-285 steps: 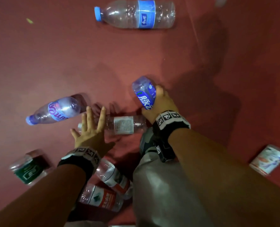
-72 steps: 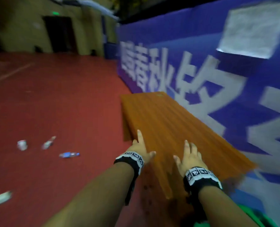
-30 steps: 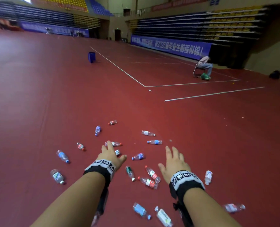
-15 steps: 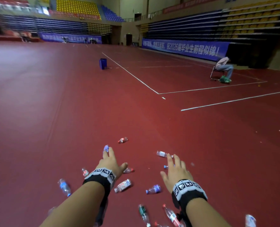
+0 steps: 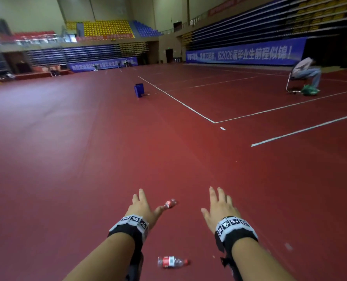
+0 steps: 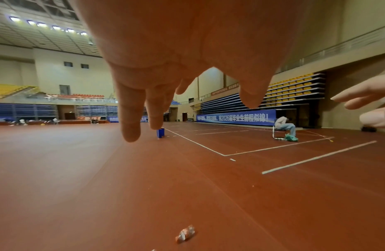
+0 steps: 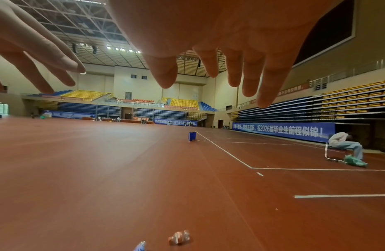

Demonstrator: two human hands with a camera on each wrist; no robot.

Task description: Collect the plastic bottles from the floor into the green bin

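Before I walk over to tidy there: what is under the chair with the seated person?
Beside the chair legs, by the person's feet, a green bag-like bundle lies on the red floor. Its contents cannot be seen.

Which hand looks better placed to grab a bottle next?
Probably the left hand: open, and in the head view its thumb tip sits right beside the far red-labelled bottle. The right hand, also open, has bare floor ahead.

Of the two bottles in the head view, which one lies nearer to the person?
The red-labelled bottle between the forearms; the other bottle lies farther out.
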